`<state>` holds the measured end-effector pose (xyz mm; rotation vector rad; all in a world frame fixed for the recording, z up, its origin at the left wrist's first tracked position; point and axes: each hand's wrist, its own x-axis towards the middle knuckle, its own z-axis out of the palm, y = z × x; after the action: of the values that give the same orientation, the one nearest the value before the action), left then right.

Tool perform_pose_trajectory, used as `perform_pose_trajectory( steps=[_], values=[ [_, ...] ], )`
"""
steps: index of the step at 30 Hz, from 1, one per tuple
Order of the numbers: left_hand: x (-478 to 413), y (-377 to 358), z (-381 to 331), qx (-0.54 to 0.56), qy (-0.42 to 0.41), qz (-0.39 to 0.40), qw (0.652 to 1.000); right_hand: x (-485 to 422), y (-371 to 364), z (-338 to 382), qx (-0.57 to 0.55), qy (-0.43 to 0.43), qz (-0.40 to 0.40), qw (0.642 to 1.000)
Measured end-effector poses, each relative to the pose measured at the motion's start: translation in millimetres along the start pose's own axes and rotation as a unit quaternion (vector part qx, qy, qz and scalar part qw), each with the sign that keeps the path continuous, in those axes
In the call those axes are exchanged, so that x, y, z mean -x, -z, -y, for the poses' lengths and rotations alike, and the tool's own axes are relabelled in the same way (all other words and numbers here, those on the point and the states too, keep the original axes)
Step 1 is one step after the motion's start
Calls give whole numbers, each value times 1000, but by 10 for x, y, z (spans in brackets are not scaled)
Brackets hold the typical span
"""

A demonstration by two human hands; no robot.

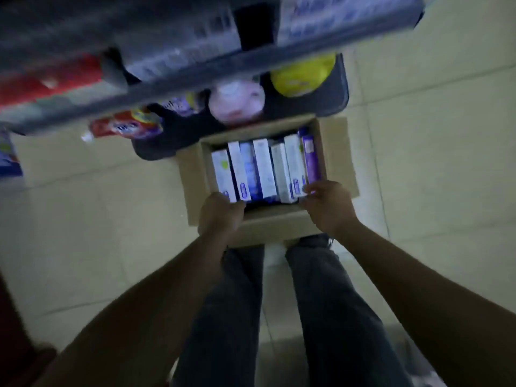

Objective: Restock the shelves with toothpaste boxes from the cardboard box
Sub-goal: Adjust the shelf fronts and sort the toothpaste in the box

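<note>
An open cardboard box [192, 174] stands on the tiled floor in front of my feet. Several toothpaste boxes [262, 169], white, blue and one purple, stand side by side inside it. My left hand [220, 213] grips the near ends of the left-hand boxes, fingers curled over them. My right hand [326, 205] holds the near ends of the right-hand boxes beside the purple one. Both hands are at the box's near edge. The picture is blurred, so finger detail is unclear.
A grey shelf edge [195, 76] runs across the top, with blurred white boxes above it. Below it lie a yellow pack [301, 76], a pink pack [237, 101] and red and purple packets [125, 125]. My legs stand behind the box.
</note>
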<state>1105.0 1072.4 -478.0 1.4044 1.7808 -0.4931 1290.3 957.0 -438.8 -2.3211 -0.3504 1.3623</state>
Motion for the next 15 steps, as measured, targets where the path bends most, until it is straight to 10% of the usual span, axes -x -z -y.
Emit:
perform_pose_trajectory(
  steps=[15],
  values=[
    [-1541,-1611,228,-164,-10,-49,985,-685,-568,-1119,-13,14,95,995]
  ],
)
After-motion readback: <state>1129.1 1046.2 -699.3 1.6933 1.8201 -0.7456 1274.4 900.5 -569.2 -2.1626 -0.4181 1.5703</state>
